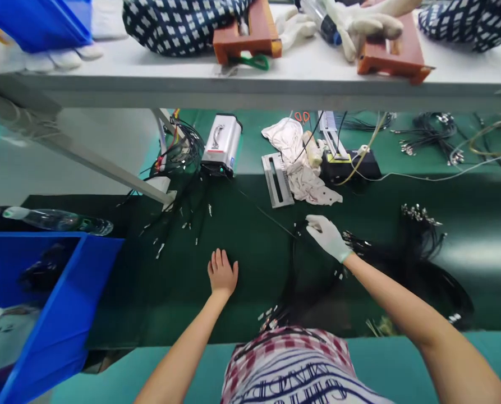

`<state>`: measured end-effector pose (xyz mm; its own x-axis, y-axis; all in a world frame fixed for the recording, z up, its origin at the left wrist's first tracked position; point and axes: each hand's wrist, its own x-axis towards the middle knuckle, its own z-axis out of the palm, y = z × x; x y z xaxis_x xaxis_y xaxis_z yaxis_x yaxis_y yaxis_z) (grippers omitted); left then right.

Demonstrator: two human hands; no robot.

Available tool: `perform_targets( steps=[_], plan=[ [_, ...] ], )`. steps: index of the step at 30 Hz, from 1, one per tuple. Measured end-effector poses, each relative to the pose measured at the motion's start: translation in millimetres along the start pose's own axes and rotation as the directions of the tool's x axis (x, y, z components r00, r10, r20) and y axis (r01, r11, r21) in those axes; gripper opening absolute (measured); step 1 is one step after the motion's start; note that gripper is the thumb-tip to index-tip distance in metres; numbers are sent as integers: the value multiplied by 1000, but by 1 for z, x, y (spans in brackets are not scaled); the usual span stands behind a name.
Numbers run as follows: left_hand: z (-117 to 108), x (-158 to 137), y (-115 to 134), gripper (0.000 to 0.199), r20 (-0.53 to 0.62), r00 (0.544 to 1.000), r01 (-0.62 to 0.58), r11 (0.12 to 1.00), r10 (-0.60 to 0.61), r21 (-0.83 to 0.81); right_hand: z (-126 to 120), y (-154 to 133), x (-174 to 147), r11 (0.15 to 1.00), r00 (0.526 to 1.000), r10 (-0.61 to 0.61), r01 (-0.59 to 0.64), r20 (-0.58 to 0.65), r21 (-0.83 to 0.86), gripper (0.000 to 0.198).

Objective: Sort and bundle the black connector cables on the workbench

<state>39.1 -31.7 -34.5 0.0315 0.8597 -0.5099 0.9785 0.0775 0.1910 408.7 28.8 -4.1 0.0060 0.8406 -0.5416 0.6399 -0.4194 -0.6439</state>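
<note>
My left hand [223, 272] is bare and rests flat on the dark green mat [166, 308], fingers stretched out and nothing in them. A white glove covers my right hand [326, 235], whose fingers are curled at the upper end of a black cable [293, 255]. The exact grip at the fingertips is small and partly hidden. From there, black cables run down toward my body, ending in a cluster of metal connectors [270, 318]. Beyond my right wrist lies a larger bundle of black cables [418, 269] with shiny ends.
A silver box [223, 143], a slotted metal plate [277, 179], a white cloth [294, 151] and a black power strip [362, 163] sit behind my hands. A shelf [242, 92] crosses above. At left are a blue bin [60, 320] and a plastic bottle [65, 220].
</note>
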Motion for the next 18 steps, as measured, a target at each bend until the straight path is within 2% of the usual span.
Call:
perform_targets(
  steps=[2,3,5,6,8,10,12,14,16,18],
  plan=[
    [-5,-20,28,59,121,988,-93,995,95,-25,-5,1,-70,996,994,-73,76,83,-35,38],
    [-5,-34,45,64,194,961,-186,980,196,-67,-4,1,-101,990,980,-123,131,157,-42,39],
    [-1,-65,80,94,364,830,-379,906,424,-191,6,4,-149,969,933,-206,237,296,-73,53],
    [3,-80,95,110,396,780,-429,875,484,-226,14,6,-165,949,904,-234,292,359,-118,60],
    [12,-103,116,123,412,740,-492,845,533,-209,30,11,-180,907,876,-233,352,422,-230,62],
    [18,-113,119,112,403,743,-516,841,534,-163,43,16,-179,882,885,-197,348,422,-318,46],
    [19,-113,111,88,396,758,-507,850,518,-141,55,18,-170,878,897,-169,326,410,-352,30],
    [16,-111,97,73,392,790,-461,878,472,-127,68,16,-161,868,896,-161,328,414,-372,22],
    [11,-113,86,75,380,833,-397,912,403,-97,84,10,-156,861,890,-174,345,422,-374,19],
    [9,-122,80,92,346,870,-356,933,351,-51,99,2,-157,854,884,-200,368,422,-367,18]
  ],
)
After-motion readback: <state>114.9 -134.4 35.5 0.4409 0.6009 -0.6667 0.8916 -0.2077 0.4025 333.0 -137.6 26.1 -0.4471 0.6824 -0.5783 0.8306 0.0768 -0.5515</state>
